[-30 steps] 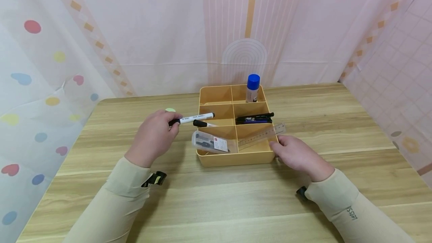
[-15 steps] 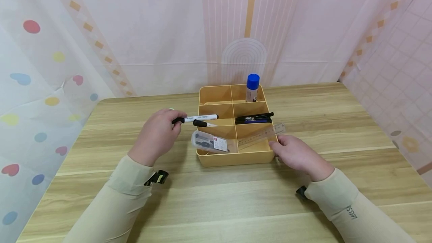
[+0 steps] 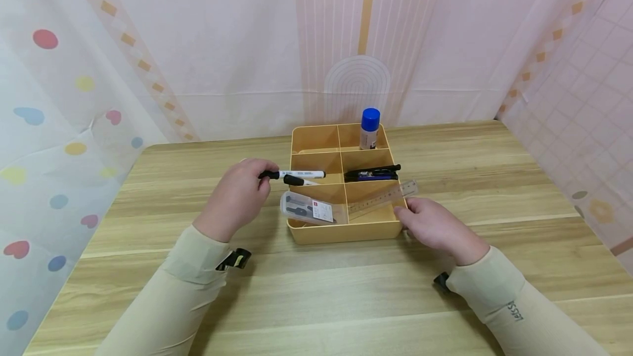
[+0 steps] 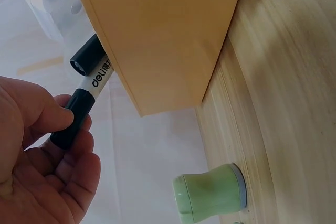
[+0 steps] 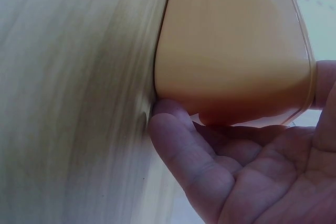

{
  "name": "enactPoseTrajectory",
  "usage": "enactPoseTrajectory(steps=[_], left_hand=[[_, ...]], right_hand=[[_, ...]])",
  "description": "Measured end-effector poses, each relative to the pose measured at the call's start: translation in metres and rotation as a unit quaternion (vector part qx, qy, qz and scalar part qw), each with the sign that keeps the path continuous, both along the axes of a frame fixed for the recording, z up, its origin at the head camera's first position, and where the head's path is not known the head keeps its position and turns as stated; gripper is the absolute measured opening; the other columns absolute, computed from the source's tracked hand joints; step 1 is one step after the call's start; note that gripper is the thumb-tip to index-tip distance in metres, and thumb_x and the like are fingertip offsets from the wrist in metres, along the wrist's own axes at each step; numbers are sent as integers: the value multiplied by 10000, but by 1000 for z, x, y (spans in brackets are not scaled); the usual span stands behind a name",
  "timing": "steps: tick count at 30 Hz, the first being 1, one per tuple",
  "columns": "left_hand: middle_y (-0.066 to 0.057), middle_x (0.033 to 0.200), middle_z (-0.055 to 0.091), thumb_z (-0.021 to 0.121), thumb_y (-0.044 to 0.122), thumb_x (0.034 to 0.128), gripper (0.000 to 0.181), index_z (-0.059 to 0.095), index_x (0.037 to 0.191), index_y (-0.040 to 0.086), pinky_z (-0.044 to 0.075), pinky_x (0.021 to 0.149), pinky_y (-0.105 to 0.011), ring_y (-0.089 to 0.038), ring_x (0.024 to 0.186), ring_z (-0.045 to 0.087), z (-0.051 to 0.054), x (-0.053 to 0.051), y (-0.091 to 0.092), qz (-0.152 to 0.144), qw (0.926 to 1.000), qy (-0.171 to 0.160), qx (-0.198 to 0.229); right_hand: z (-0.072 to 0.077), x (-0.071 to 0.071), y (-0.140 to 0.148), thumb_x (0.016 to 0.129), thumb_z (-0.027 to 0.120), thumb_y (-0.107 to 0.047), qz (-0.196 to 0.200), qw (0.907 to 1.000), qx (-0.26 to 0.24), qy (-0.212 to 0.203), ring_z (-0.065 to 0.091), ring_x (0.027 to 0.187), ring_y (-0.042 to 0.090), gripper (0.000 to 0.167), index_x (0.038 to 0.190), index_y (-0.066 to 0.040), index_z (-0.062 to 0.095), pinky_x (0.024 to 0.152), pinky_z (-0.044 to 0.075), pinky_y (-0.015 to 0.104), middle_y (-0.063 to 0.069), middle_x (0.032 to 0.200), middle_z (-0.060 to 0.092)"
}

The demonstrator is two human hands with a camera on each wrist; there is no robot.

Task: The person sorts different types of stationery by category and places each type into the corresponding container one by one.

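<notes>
My left hand (image 3: 234, 199) pinches a white marker (image 3: 303, 174) by its black cap, between thumb and fingers. The marker reaches over the left wall of a yellow six-compartment organizer (image 3: 346, 235), above the middle-left compartment. A second marker (image 3: 294, 180) leans out of that compartment, its black cap over the wall. The left wrist view shows the held marker (image 4: 100, 77) close beside the other one's cap (image 4: 88, 56). My right hand (image 3: 435, 227) grips the organizer's front right corner, thumb at the rim and fingers against the outer wall (image 5: 236, 35).
The organizer also holds a clear compass case (image 3: 306, 209), a transparent ruler (image 3: 383, 198), dark pens (image 3: 373, 174) and a blue-capped glue stick (image 3: 370, 125). In the left wrist view a green container (image 4: 210, 193) stands on the wooden table (image 4: 294, 103). A patterned curtain (image 3: 237, 43) hangs behind.
My left hand has moved right, bringing the marker further over the organizer's middle-left compartment. The right hand and the organizer stay in place.
</notes>
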State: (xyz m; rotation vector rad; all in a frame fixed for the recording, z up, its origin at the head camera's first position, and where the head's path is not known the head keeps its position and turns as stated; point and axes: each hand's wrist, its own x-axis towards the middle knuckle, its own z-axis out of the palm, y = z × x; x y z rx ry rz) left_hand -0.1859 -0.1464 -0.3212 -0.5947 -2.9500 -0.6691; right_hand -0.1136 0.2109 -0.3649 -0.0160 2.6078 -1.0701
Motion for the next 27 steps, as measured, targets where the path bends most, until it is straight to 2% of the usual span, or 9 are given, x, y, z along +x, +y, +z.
enactPoseTrajectory(steps=[13, 20, 27], left_hand=[[-169, 1327, 653, 477, 5, 1009, 342, 710, 1259, 19, 527, 1029, -509, -349, 1213, 615, -4, -4, 7, -60, 10000, -50, 7], [-155, 1291, 654, 465, -7, 1005, 360, 720, 1256, 29, 539, 1004, -492, -352, 1183, 627, -6, -7, 11, -115, 9999, -73, -49], [-136, 1321, 670, 486, 11, 1023, 354, 715, 1288, 58, 532, 1051, -509, -347, 1230, 637, -8, -9, 12, -209, 9997, -40, -100]], right_hand=[[-1, -1, 0, 1096, 426, -358, -4, 10000, 4, -29, 458, 643, 191, 368, 1112, -89, 676, 577, 397, 347, 33, 774, 539], [0, -1, 0, 1095, 421, -371, -30, 9999, 17, -116, 456, 633, 188, 379, 1132, -89, 672, 571, 398, 343, 36, 778, 536], [-1, -1, 0, 1095, 424, -367, -2, 10000, 62, -45, 456, 649, 195, 365, 1080, -93, 665, 584, 394, 347, 38, 781, 530]])
